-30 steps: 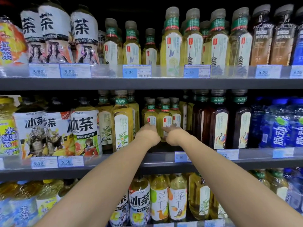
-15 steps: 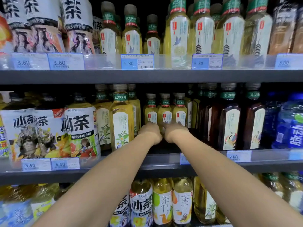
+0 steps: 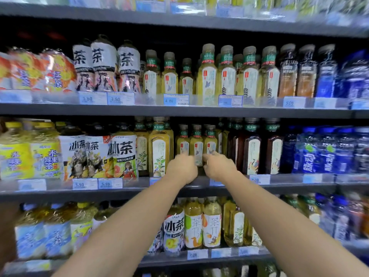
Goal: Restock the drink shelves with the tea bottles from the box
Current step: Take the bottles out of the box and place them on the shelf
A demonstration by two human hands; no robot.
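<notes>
Where hands (image 3: 182,169) (image 3: 220,166) reach small tea bottles (image 3: 196,145), taller bottles (image 3: 159,150) flank them.

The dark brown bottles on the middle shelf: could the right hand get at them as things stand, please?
Probably yes. The right hand is at that shelf, just left of the dark brown bottles, which stand at the front with nothing before them.

upper shelf (image 3: 139,111): tag "4.80" (image 3: 169,100), tag "5.00" (image 3: 289,103) | middle shelf (image 3: 60,193): two tags "5.50" (image 3: 79,184) | sleeved bottles (image 3: 121,154): "小茶" | tea bottles (image 3: 251,148), neck bands: "东方树叶" | blue bottles (image 3: 308,156): "脉动" | lower shelf (image 3: 159,261): tag "7.00" (image 3: 192,254)
</notes>
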